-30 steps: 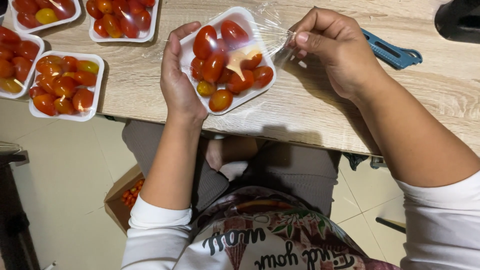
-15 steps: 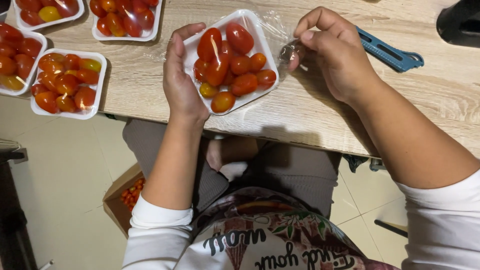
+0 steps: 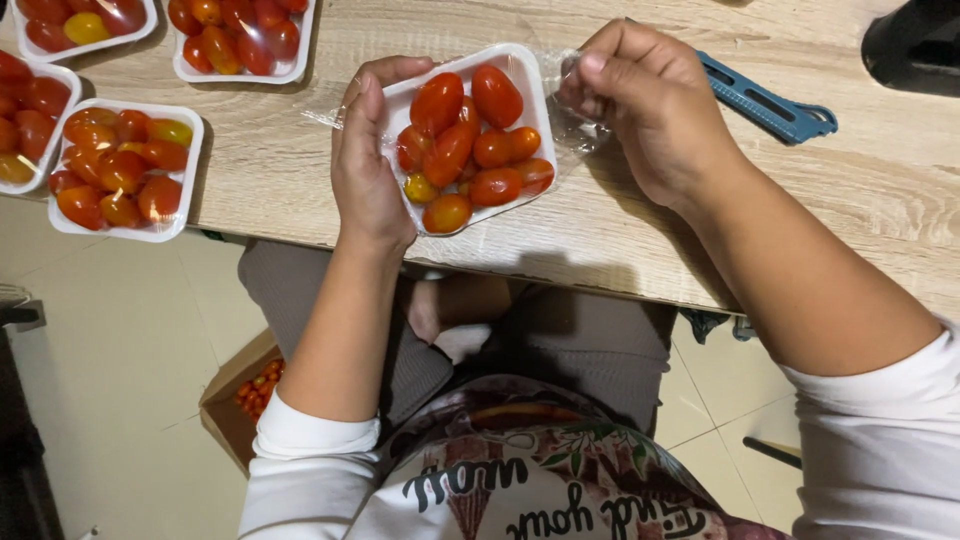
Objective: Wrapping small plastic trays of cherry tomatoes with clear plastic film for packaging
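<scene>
Head view: left hand [image 3: 368,165] cups tomato tray [image 3: 528,92] – right hand [image 3: 650,105] grip pinches clear film [image 3: 578,135]

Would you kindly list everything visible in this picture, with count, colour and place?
white tray of cherry tomatoes: one, red, orange and yellow fruit, at the table edge between the hands
clear film: one sheet, transparent, around that tray
other filled trays: four, white, along the table's left side, some cut off by the frame
blue tool: one, on the table beyond the right hand
dark object: one, black, top right corner
wooden table: one, light
cardboard box: one, brown, on the floor, tomatoes inside
left hand: gripping the tray's left edge
right hand: pinching the film at the tray's right side
</scene>
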